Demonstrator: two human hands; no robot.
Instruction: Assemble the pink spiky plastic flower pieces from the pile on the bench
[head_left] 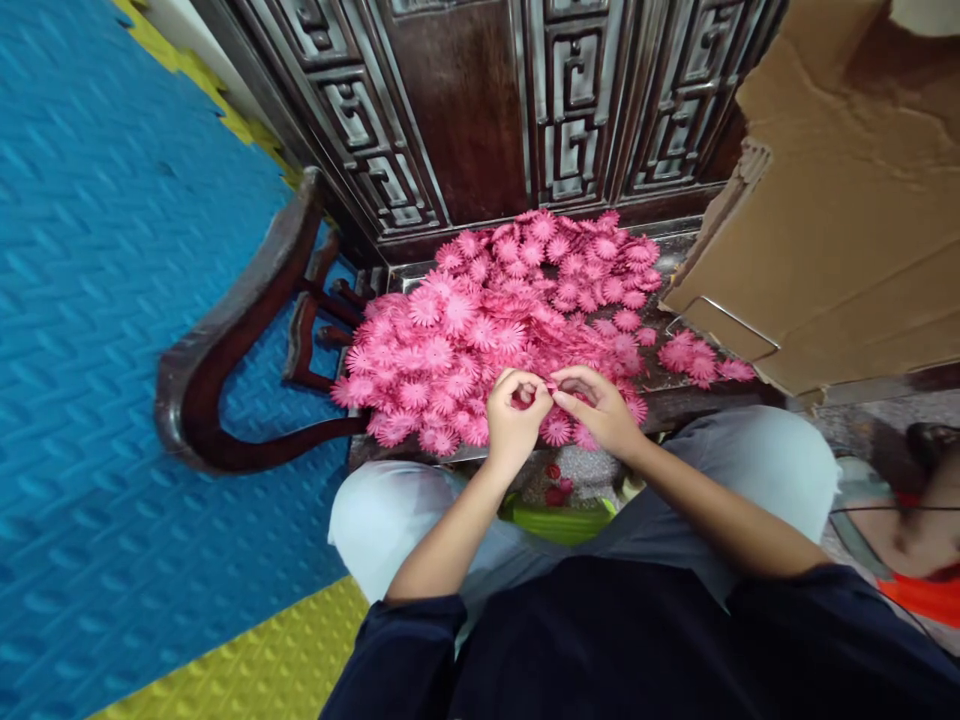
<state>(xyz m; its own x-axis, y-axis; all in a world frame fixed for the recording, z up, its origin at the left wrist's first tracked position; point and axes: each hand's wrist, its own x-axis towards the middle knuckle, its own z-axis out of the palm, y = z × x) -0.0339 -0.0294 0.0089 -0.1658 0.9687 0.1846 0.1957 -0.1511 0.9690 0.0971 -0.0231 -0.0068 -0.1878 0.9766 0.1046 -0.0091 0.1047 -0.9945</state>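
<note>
Over the front edge of a dark wooden bench, my left hand [516,412] and my right hand [600,408] meet with fingertips pinched. Between them is a small pink flower piece [552,387], mostly covered by the fingers; its shape is too small to make out. Just beyond and to the left of the hands spreads a large heap of pink artificial flowers [450,345] with narrow pointed petals. A second mass of pink flowers [570,255] lies farther back, against the bench's backrest.
A carved backrest [465,110] rises behind the heap, with a curved wooden armrest [202,385] at left. On the right stand a large cardboard sheet [847,220] and a few loose flowers [694,358]. Something bright green [562,522] sits between the knees. Blue matting [112,330] covers the floor.
</note>
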